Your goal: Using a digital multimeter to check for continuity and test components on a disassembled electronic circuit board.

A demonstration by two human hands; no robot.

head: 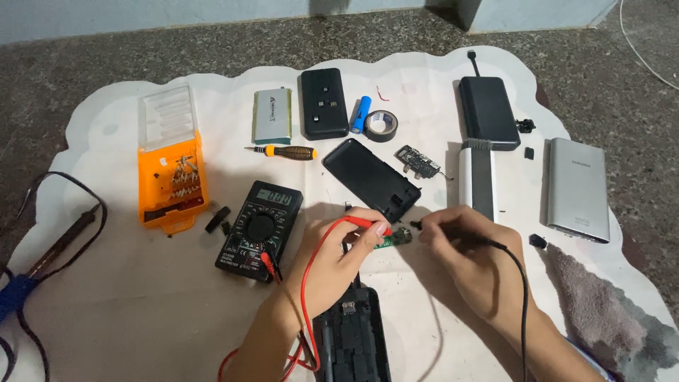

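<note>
My left hand [338, 256] pinches a red test probe [368, 223], its red lead looping down past my wrist. My right hand [472, 256] holds a black test probe [453, 237] with a black lead running off to the lower right. Both probe tips meet at a small green circuit board [396, 239] lying between the hands. A black multimeter [259, 230] sits left of my left hand with the leads plugged in. An opened black power bank shell [352, 336] lies below my hands.
On the white cloth: an orange screwdriver bit case [170, 180], a small screwdriver [283, 151], a silver battery pack [272, 114], black power banks [324, 102] [488, 112], a blue cell [361, 114], black tape [382, 125], a silver power bank [577, 189], a grey rag [594, 311], a soldering iron [60, 244].
</note>
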